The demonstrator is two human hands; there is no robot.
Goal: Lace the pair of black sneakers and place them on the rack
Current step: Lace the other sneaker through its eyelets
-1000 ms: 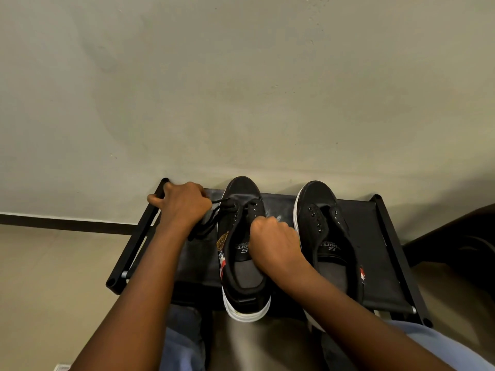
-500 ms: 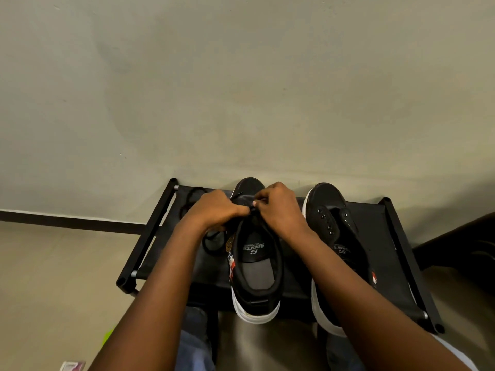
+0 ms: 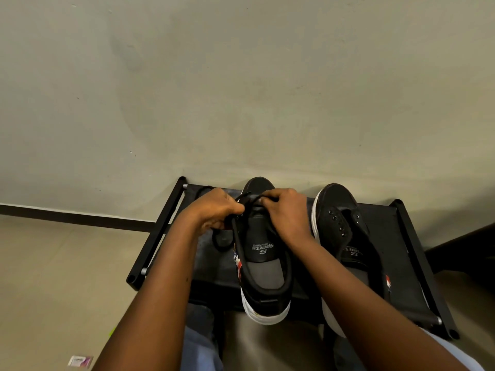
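Observation:
Two black sneakers with white soles stand side by side on a low black rack (image 3: pixel 407 234), toes toward the wall. Over the left sneaker (image 3: pixel 263 277) both hands meet at the eyelets. My left hand (image 3: pixel 214 210) pinches a black lace (image 3: pixel 247 200) at the shoe's left side. My right hand (image 3: pixel 286 212) pinches the same lace from the right, covering the upper eyelets. A loop of lace (image 3: pixel 223 241) lies on the rack under my left hand. The right sneaker (image 3: pixel 345 236) shows bare eyelets and no lace.
The rack stands against a plain grey wall (image 3: pixel 241 89) with a dark baseboard (image 3: pixel 80 219). Beige floor lies to the left, where a small pink packet (image 3: pixel 80 361) lies. A dark object (image 3: pixel 471 245) sits at the right edge. My knees show below the rack.
My left hand came in from the rack's left corner to the left sneaker, and my right hand moved up toward its toe. Both now pinch the lace together.

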